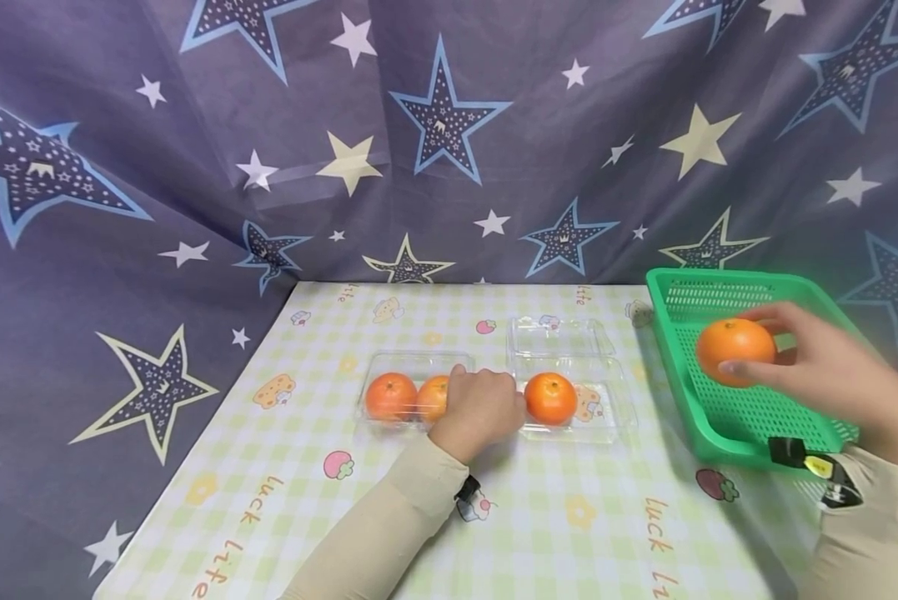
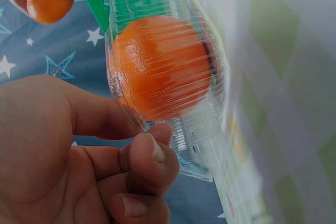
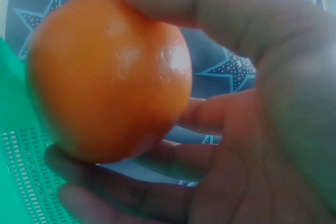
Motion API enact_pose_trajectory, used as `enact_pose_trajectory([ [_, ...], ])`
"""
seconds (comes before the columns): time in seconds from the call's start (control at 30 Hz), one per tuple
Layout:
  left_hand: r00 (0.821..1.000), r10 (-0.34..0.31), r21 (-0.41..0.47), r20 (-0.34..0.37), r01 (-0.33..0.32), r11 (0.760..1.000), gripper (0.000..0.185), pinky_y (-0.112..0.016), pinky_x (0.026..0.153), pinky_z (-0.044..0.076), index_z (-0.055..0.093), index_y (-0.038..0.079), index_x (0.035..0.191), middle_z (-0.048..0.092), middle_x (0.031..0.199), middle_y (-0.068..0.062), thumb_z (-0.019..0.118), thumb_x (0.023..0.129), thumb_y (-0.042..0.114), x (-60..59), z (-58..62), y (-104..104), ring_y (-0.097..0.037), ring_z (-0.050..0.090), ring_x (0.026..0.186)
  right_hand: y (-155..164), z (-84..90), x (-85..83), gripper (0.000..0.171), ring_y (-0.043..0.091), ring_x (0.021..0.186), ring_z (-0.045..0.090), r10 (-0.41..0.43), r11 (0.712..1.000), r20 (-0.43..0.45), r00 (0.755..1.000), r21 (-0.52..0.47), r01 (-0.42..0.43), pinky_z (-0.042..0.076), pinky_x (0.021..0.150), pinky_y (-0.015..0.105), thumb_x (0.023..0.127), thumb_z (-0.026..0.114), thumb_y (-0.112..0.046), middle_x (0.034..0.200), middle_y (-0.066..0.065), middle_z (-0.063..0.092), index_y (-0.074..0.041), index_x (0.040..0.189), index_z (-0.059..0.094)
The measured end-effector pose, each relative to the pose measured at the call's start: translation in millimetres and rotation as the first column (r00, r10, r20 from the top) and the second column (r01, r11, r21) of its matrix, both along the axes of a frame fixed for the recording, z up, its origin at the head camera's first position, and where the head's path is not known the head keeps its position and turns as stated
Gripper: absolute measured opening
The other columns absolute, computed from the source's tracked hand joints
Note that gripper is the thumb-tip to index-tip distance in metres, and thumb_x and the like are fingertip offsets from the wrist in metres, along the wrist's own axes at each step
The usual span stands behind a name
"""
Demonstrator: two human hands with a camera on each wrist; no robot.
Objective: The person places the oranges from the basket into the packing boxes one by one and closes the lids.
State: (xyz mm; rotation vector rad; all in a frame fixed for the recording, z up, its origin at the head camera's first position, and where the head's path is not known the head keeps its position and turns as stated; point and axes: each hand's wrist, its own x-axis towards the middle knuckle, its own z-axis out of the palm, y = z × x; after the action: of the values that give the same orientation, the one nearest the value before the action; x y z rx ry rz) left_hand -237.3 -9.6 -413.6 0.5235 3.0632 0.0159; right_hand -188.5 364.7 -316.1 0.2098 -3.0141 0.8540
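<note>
My right hand (image 1: 839,362) holds an orange (image 1: 729,350) over the green basket, thumb on one side and fingers on the other. In the right wrist view, that orange (image 3: 107,77) fills much of the frame. With thumb and forefinger, my left hand (image 1: 486,408) pinches the left edge of a clear plastic box (image 1: 614,421) on the table. One orange (image 1: 551,398) sits in the left part of this box, whose lid (image 1: 557,337) is folded back. The left wrist view shows the orange (image 2: 163,66) through the box's ribbed wall.
To the left stands another clear box (image 1: 377,364) with two oranges (image 1: 391,397), one partly behind my left hand. The green basket (image 1: 689,417) occupies the table's right side. A star-patterned curtain (image 1: 449,217) hangs behind the checked tablecloth (image 1: 531,533).
</note>
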Motion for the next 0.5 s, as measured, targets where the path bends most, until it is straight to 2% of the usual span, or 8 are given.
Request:
enact_pose_trajectory([
  [0.13, 1.000, 0.004, -0.005, -0.011, -0.004, 1.000, 0.037, -0.042, 0.077, 0.037, 0.064, 0.021, 0.072, 0.060, 0.068, 0.003, 0.053, 0.101, 0.042, -0.9, 0.8, 0, -0.018, 0.054, 0.066, -7, 1.6, -0.1, 0.090, 0.046, 0.101, 0.070, -0.002, 1.000, -0.019, 1.000, -0.021, 0.002, 0.050, 0.065, 0.035, 0.089, 0.081, -0.045, 0.135, 0.031, 0.052, 0.003, 0.150, 0.035],
  [0.23, 1.000, 0.004, -0.007, -0.011, -0.005, 1.000, 0.037, -0.042, 0.078, 0.037, 0.065, 0.021, 0.073, 0.061, 0.069, 0.003, 0.053, 0.101, 0.042, -1.9, 0.7, 0, -0.018, 0.055, 0.066, -12, 2.2, -2.5, 0.088, 0.032, 0.091, 0.072, 0.007, 0.999, -0.048, 0.999, -0.035, -0.008, 0.050, 0.064, 0.031, 0.087, 0.083, -0.042, 0.124, 0.027, 0.060, 0.000, 0.150, 0.037],
  [0.33, 1.000, 0.003, -0.008, 0.002, -0.003, 1.000, 0.036, -0.042, 0.078, 0.037, 0.065, 0.021, 0.074, 0.061, 0.069, 0.003, 0.053, 0.101, 0.042, -2.0, 0.1, 0, -0.018, 0.055, 0.067, -18, 2.9, -5.4, 0.078, 0.019, 0.080, 0.068, 0.030, 0.999, -0.101, 0.994, -0.030, -0.033, 0.049, 0.063, 0.029, 0.085, 0.086, -0.038, 0.118, 0.020, 0.063, -0.003, 0.144, 0.048],
  [0.43, 1.000, 0.000, -0.008, 0.009, 0.000, 1.000, 0.036, -0.042, 0.078, 0.037, 0.065, 0.021, 0.073, 0.060, 0.069, 0.003, 0.053, 0.101, 0.042, -1.0, 0.3, 0, -0.018, 0.055, 0.067, -27, 5.0, -8.7, 0.067, 0.019, 0.081, 0.065, 0.059, 0.998, -0.141, 0.988, -0.006, -0.061, 0.049, 0.064, 0.029, 0.083, 0.088, -0.039, 0.114, 0.013, 0.065, -0.008, 0.135, 0.060],
  [0.5, 1.000, -0.002, -0.009, 0.010, 0.002, 1.000, 0.037, -0.042, 0.078, 0.036, 0.064, 0.021, 0.072, 0.060, 0.069, 0.003, 0.052, 0.101, 0.041, -0.7, -0.1, 1, -0.018, 0.055, 0.067, -34, 5.9, -11.1, 0.065, 0.024, 0.089, 0.066, 0.078, 0.997, -0.143, 0.987, 0.011, -0.077, 0.049, 0.067, 0.031, 0.081, 0.089, -0.042, 0.113, 0.010, 0.067, -0.012, 0.133, 0.063],
])
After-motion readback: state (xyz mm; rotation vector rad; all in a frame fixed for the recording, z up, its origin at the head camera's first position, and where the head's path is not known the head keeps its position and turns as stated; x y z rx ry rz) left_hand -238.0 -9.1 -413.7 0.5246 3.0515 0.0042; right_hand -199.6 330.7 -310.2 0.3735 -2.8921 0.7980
